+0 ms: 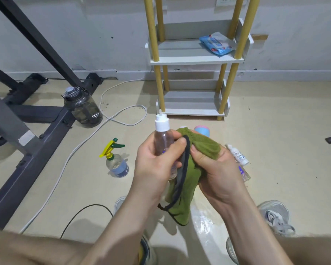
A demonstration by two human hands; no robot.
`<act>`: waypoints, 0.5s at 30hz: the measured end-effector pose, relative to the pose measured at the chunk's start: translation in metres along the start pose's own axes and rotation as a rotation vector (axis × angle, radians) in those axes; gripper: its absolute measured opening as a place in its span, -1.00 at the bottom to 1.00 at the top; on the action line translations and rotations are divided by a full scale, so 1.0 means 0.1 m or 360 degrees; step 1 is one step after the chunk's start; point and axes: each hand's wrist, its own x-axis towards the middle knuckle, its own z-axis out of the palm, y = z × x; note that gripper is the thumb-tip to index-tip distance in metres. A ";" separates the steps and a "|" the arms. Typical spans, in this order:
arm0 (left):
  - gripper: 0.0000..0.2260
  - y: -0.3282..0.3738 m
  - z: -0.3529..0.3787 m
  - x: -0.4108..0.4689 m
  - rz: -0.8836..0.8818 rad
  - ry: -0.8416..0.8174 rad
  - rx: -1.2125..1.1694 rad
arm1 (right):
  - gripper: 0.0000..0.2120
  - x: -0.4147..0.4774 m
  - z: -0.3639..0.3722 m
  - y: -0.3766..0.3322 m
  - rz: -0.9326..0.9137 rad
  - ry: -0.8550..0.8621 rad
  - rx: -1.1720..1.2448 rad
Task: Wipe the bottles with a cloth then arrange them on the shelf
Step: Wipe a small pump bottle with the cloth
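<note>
So the left hand (153, 163) is wrapped around a small clear spray bottle (163, 142) with a white pump cap, holding it upright, fingers curled round the body. The right hand (216, 169) is closed on a green cloth (191, 169) with dark trim, thumb and fingers pinching the fabric right against the bottle's side, and the rest of the cloth hangs down below both hands. All of this sits in front of the shelf (195, 58), a white unit with yellow posts against the wall. Its lower tier is bare and the tier above it holds a blue wipes packet (217, 44). On the floor between the shelf and the hands, a pink-and-blue bottle top (203, 130) peeks out behind the cloth. Right of that, a small white bottle (239, 155) lies beside the right hand. Off to the shelf's left front stands a trigger sprayer (116, 161) with a yellow and green head, and further left a big dark water jug (83, 109) sits by a grey metal frame (36, 134).
</note>
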 end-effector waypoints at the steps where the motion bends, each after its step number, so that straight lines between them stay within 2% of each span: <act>1: -0.92 0.01 0.00 0.01 0.0002 0.0025 0.0029 | -0.58 0.00 0.00 0.02 -0.0019 0.0018 -0.0026; 4: -0.88 0.06 -0.01 0.02 -0.0235 0.0039 -0.0078 | -0.57 -0.01 -0.01 -0.01 -0.0095 0.0108 -0.0150; 6: -0.88 0.08 -0.03 0.03 -0.0385 0.0012 -0.0066 | -0.65 -0.02 0.01 -0.05 -0.0126 0.0140 -0.0331; 8: -0.87 0.06 -0.06 0.03 -0.0427 0.0007 0.0017 | -0.72 -0.05 0.04 -0.09 -0.0177 0.0128 -0.0600; 10: -0.86 0.07 -0.07 0.03 -0.0451 -0.0009 0.0025 | -0.67 -0.07 0.08 -0.12 -0.0276 0.0117 -0.0773; 12: -0.84 0.08 -0.09 0.03 -0.0493 -0.0043 -0.0075 | -0.61 -0.10 0.13 -0.16 -0.0390 0.0170 -0.0789; 15: -0.91 0.10 -0.14 0.05 -0.0559 -0.0109 -0.0255 | -0.68 -0.11 0.17 -0.21 -0.0539 0.0279 -0.0783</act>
